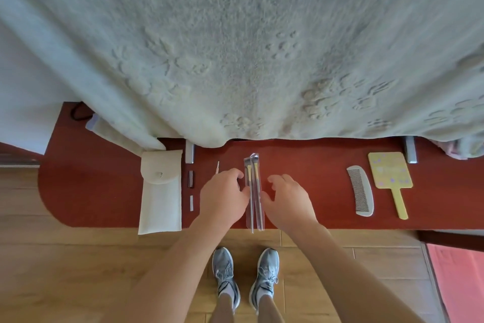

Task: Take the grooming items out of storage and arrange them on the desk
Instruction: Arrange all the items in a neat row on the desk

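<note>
Mostly done I reckon: grey plastic comb (361, 191) and yellow paddle-shaped hand mirror (390, 173) sit centre right on the red desk (314, 165), while left hand (222, 197) and right hand (286, 201), fingers loosely curled and gripping nothing, touch the clear plastic two-brush sleeve (254, 191) mid-frame, so probably just straightening left.

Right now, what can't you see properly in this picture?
Head view:
- Back of the desk: hidden under the hanging cloth.
- The small items beside the white pouch: too small to name.
- The pink mat: cut off by the right edge.
- The brush heads: blurred inside their clear packet.
</note>
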A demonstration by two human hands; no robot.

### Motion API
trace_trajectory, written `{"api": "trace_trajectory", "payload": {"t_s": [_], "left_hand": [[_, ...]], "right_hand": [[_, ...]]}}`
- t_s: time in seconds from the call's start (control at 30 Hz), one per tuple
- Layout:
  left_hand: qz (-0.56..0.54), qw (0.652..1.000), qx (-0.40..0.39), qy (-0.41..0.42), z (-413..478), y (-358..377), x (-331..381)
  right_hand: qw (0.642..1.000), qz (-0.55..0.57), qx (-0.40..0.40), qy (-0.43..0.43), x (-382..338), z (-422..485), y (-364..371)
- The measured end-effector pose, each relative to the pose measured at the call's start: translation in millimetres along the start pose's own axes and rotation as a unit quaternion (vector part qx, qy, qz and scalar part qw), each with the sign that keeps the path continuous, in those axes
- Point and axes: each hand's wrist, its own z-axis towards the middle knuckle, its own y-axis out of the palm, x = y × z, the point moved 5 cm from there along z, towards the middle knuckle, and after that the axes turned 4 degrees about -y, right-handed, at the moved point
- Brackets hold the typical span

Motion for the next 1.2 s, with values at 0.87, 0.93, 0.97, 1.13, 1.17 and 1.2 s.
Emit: {"api": "trace_trajectory", "payload": {"t_s": [0.87, 0.93, 0.97, 1.13, 1.17, 1.2], "left_hand": [[0.07, 0.997, -0.025, 0.011, 2, 30, 5], [0.073, 0.997, -0.026, 0.011, 1, 31, 6], [0.073, 0.997, -0.027, 0.009, 1, 31, 6], [0.071, 0.997, -0.028, 0.011, 2, 34, 11], [0.07, 0.997, -0.028, 0.013, 2, 34, 12], [0.067, 0.997, -0.028, 0.015, 2, 34, 14]], "right_hand": [[0.998, 0.053, 0.024, 0.026, 4, 0, 24], [0.998, 0.054, 0.025, 0.029, 4, 0, 23], [0.998, 0.055, 0.026, 0.029, 4, 0, 22], [0.997, 0.061, 0.028, 0.04, 10, -1, 18], [0.997, 0.059, 0.029, 0.043, 12, -2, 17], [0.997, 0.059, 0.03, 0.046, 14, -2, 16]]}}
